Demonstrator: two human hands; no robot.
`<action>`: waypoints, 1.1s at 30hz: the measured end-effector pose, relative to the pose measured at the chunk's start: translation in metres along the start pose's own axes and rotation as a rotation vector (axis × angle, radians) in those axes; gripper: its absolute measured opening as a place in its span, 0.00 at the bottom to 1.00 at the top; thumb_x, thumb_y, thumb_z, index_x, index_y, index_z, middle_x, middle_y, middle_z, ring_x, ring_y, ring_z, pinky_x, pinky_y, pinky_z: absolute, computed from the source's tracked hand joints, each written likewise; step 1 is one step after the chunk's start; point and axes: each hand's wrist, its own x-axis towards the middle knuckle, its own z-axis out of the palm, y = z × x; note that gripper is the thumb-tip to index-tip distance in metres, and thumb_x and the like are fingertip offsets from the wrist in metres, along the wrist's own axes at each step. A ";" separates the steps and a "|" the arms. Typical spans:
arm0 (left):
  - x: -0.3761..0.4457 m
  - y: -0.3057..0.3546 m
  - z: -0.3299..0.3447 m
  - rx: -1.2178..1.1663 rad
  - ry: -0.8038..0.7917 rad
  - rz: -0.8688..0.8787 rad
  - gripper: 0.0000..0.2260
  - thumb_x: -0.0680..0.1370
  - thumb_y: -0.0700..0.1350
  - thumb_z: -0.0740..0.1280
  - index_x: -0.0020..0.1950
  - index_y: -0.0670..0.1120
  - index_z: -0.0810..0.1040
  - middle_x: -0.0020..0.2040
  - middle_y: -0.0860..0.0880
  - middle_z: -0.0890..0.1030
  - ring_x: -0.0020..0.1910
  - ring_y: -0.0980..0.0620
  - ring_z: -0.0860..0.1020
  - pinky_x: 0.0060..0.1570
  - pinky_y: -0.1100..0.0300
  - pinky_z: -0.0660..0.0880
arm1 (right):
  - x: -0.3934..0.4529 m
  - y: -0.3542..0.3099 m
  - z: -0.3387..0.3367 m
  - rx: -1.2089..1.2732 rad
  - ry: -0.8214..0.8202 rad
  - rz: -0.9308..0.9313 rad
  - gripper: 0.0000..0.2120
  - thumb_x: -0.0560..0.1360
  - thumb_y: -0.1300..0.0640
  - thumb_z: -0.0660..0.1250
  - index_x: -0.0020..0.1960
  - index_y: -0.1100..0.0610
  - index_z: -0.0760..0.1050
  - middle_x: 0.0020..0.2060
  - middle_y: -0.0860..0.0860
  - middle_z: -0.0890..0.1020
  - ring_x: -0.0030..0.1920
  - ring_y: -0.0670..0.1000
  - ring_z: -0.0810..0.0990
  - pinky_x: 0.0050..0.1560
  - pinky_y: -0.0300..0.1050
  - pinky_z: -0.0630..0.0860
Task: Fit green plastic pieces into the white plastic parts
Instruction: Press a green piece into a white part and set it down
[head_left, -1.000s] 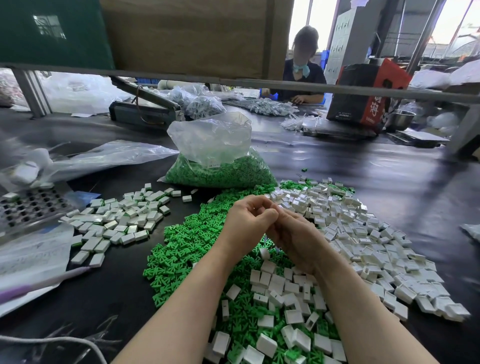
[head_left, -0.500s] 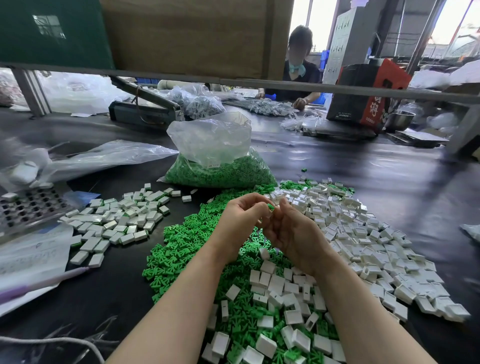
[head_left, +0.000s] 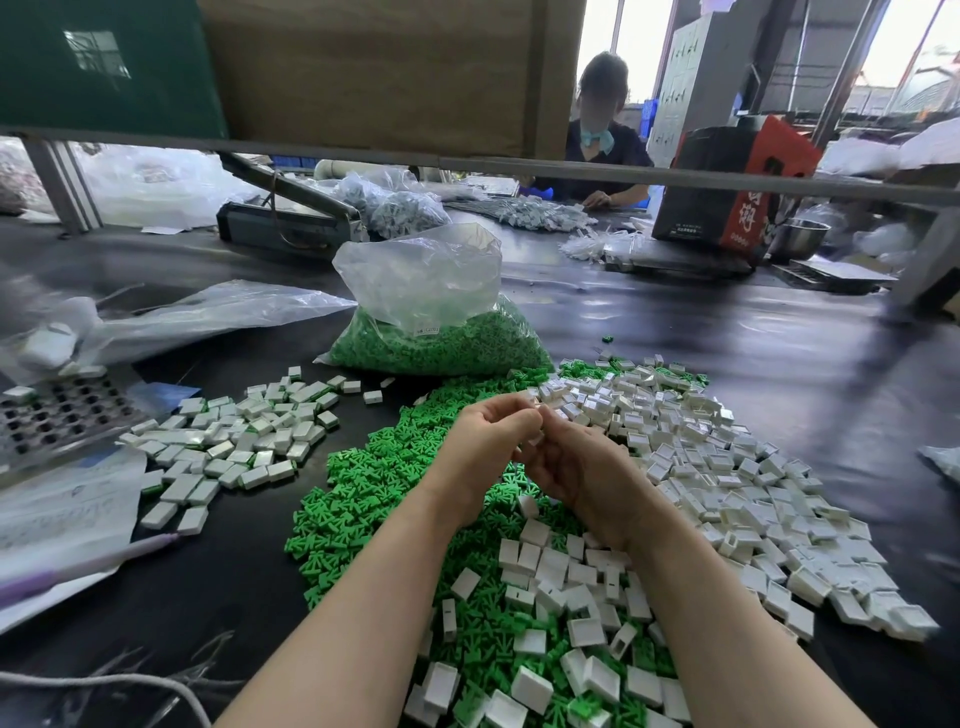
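Both hands, left hand and right hand, meet above the green pieces, fingers curled on a small white part, probably mid-fit; next comes pressing it home.

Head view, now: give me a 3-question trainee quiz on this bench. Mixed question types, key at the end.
1. True or false: the clear bag of green pieces lies on the near side of the loose green pile, closer to the person.
2. Multiple choice: the spread of loose white shells lies mostly on which side of the hands? A) the person's left B) the person's right C) behind the bag
3. Short answer: where are the left hand and right hand relative to each other?

Key: 1. False, it lies beyond the pile. 2. B. 3. Together, fingertips meeting above the piles, fingers curled; what they hold is mostly hidden.
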 end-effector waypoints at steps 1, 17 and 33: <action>0.000 0.000 0.001 -0.003 0.000 -0.003 0.11 0.67 0.43 0.64 0.45 0.37 0.77 0.34 0.43 0.75 0.36 0.45 0.72 0.46 0.46 0.71 | 0.000 0.000 0.000 -0.005 0.003 0.000 0.17 0.69 0.38 0.69 0.40 0.52 0.78 0.35 0.51 0.74 0.33 0.47 0.68 0.33 0.41 0.59; 0.001 -0.004 0.000 0.058 -0.019 0.078 0.05 0.71 0.41 0.66 0.38 0.41 0.77 0.27 0.53 0.77 0.27 0.58 0.75 0.31 0.68 0.73 | 0.003 0.005 -0.002 0.050 0.044 0.035 0.16 0.70 0.48 0.69 0.50 0.60 0.79 0.33 0.49 0.76 0.33 0.45 0.71 0.35 0.39 0.66; 0.005 0.008 -0.059 0.491 0.264 0.060 0.04 0.75 0.43 0.70 0.41 0.47 0.83 0.38 0.49 0.85 0.39 0.50 0.81 0.44 0.55 0.77 | 0.001 -0.007 -0.003 -0.267 0.234 -0.139 0.13 0.80 0.52 0.62 0.41 0.59 0.74 0.29 0.51 0.74 0.28 0.47 0.70 0.30 0.37 0.68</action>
